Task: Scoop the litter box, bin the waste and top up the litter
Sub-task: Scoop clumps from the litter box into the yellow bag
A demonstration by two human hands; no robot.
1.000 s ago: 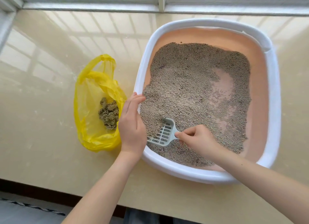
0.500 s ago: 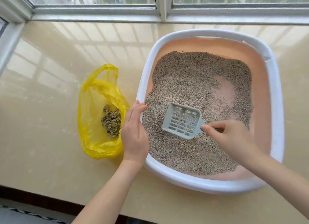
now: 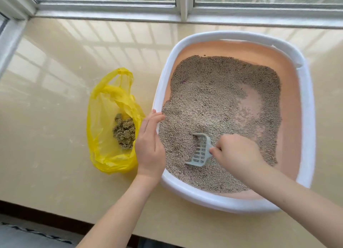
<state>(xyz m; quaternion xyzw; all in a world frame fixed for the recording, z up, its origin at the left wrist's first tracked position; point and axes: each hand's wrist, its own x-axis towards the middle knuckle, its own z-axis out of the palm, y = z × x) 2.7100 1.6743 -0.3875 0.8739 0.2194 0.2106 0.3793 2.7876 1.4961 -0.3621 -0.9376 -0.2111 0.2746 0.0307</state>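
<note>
A: Start with the big things. Where was everything?

B: The sill (image 3: 55,173), a glossy beige ledge under the window (image 3: 181,3), carried it all. The box (image 3: 308,129) sat on its right side, white rim round a peach tray, near corner close to the sill's front edge.

A: And the litter (image 3: 213,99)?

B: Spread over most of the tray, thin on the right, where a bare patch of floor showed. I'd judge that was where clumps came out.

A: The bag (image 3: 104,121)?

B: Yellow, lying just left of the box, mouth slack, with a dark clump (image 3: 124,134) inside. Probably placed there so a loaded scoop crosses only the rim.

A: The hands?

B: The left hand (image 3: 149,145) lay flat along the box's left rim, fingers straight, holding nothing; it looked to be steadying the box. The right hand (image 3: 235,151) had its grip curled round the handle of the scoop (image 3: 200,151), whose front edge was dug into the litter near the front left of the box.

A: Room to move?

B: Open litter lay behind and to the right of the scoop. The left was tighter: the left hand sat on the rim between scoop and bag, so a carry would likely pass over or beside it. No fresh litter was in view.
</note>
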